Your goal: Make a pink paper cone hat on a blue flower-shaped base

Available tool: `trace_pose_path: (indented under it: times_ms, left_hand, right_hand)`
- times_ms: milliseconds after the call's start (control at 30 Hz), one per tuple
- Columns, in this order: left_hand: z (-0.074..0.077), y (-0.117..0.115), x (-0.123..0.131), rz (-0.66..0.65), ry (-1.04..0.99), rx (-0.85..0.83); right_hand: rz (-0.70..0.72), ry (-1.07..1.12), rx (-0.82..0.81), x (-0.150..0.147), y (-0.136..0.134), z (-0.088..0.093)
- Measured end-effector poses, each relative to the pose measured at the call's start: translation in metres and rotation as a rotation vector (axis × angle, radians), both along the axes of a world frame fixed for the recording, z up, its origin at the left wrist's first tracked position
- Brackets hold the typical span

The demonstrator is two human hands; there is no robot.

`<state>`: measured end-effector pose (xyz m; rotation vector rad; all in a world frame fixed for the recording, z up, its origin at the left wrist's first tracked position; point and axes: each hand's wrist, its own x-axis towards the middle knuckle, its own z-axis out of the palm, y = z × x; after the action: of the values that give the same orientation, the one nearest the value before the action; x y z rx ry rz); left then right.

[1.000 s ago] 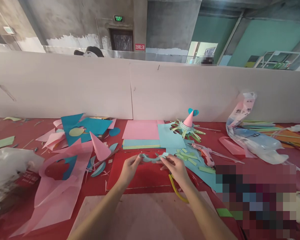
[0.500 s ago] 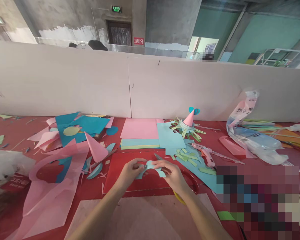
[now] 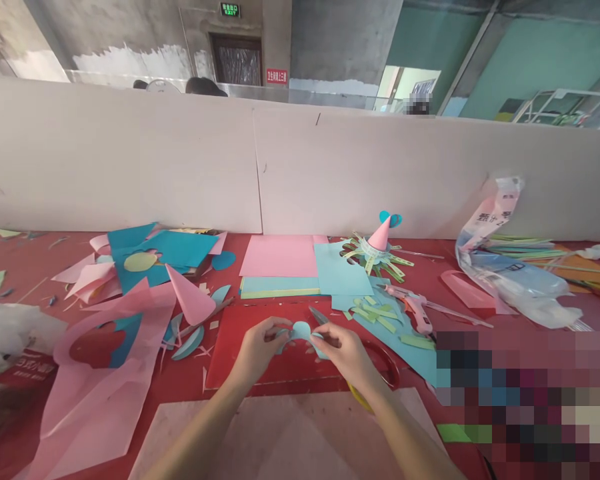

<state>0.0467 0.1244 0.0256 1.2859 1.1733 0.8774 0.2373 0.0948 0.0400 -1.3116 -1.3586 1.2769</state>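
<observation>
My left hand [image 3: 258,349] and my right hand [image 3: 344,352] both pinch one small light-blue paper strip [image 3: 300,330], bent into an arch between them. The two hands sit close together over a red sheet [image 3: 240,360] on the table. Scissors with red and yellow handles [image 3: 375,380] lie under my right wrist, their blade tip showing just beyond the strip. A pink glue gun [image 3: 414,312] lies to the right on blue paper.
Pink and blue paper sheets [image 3: 285,263] are stacked behind the hands. A pink paper cone [image 3: 193,300] and cut scraps lie left. A pink cone craft with green strips [image 3: 377,250] stands at the back. A plastic bag [image 3: 500,267] lies right. A white partition [image 3: 260,167] closes the table's far side.
The strip went from stretched out flat between my hands to bent into an arch. Both hands came closer together and nearer to me.
</observation>
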Motion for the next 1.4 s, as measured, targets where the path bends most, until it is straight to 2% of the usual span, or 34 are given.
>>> trace_pose_path:
  times_ms: [133,267,467,633,900,1100,1233,1400]
  left_hand:
    - [-0.002,0.001,0.001,0.001,0.009,-0.013]
    - [-0.002,0.000,0.000,0.026,0.013,-0.011]
    - [0.002,-0.002,-0.001,0.019,-0.009,0.072]
    - [0.006,-0.004,0.001,0.017,0.103,0.148]
    - [0.010,-0.004,-0.001,0.064,0.271,0.306]
    - [0.009,-0.005,-0.001,0.055,0.295,0.354]
    - [0.010,-0.008,-0.001,0.057,0.297,0.289]
    - [0.008,-0.008,-0.001,0.036,0.108,0.182]
  right_hand:
    - [-0.050,-0.031,0.003,0.000,0.000,0.001]
    - [-0.028,-0.056,-0.008,0.002,-0.001,0.003]
    - [-0.077,-0.106,-0.016,0.004,0.000,0.005]
    - [-0.144,-0.093,-0.027,0.008,0.001,0.001]
    - [-0.153,-0.036,-0.045,0.007,0.002,0.000]
    - [-0.111,-0.037,-0.022,0.007,0.002,0.002]
    - [-0.169,0.031,-0.056,0.006,0.002,0.002]
    - [-0.128,-0.023,-0.067,0.004,0.002,0.004]
